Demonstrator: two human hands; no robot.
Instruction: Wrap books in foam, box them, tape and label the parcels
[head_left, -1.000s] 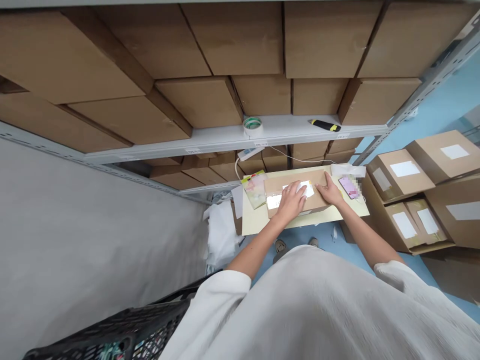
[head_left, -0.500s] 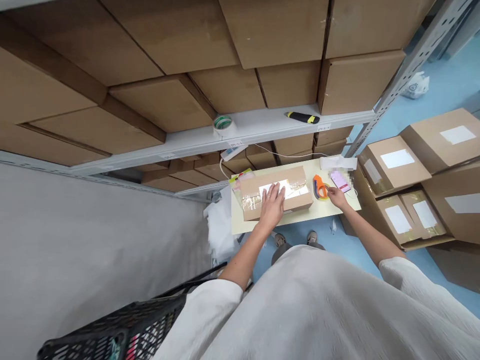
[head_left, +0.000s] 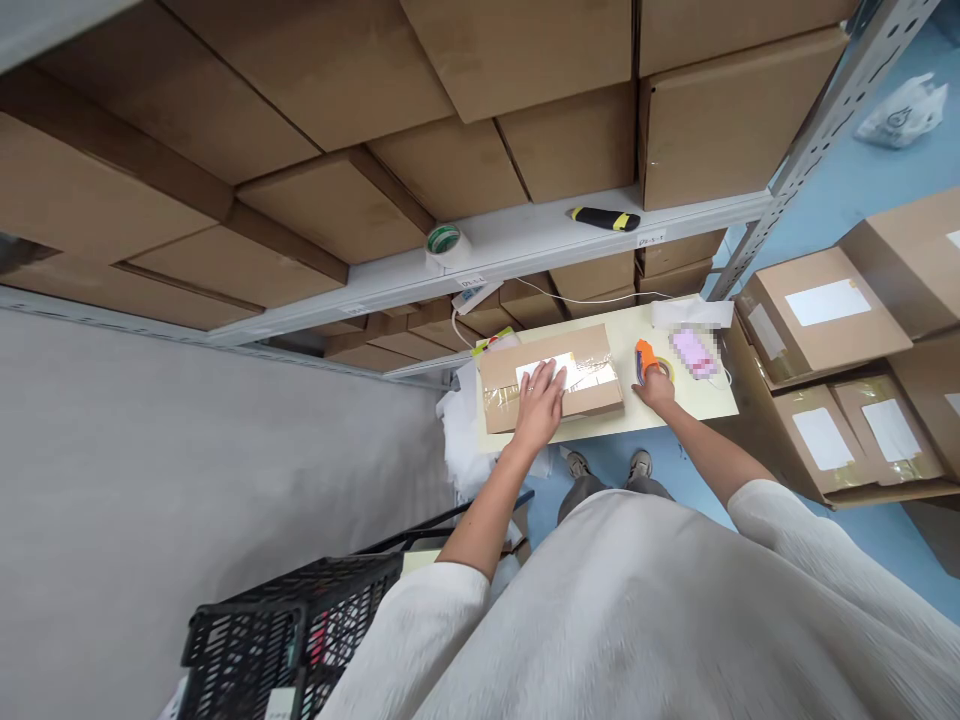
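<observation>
A taped cardboard box (head_left: 499,385) with a white label lies on the pale tabletop. My left hand (head_left: 540,405) rests on its top, over the label, fingers stretched out. To the right of the box is an orange tape dispenser (head_left: 646,354) with a roll of tape. My right hand (head_left: 657,388) is closed around its near part, and the palm hides some of the roll. A phone (head_left: 694,353), blurred out, lies to the right of that hand, beside a white strip-like object (head_left: 691,314).
Above the table, a metal shelf (head_left: 517,232) bears cardboard boxes, a tape roll (head_left: 447,247) and a black-and-yellow utility knife (head_left: 606,219). Labelled boxes (head_left: 825,310) are stacked at right. A black plastic crate (head_left: 247,640) stands lower left, near the grey wall (head_left: 150,450).
My right hand has shifted left from the dispenser's right side and closed on it. My left hand stays on the box. The whole view has shifted slightly.
</observation>
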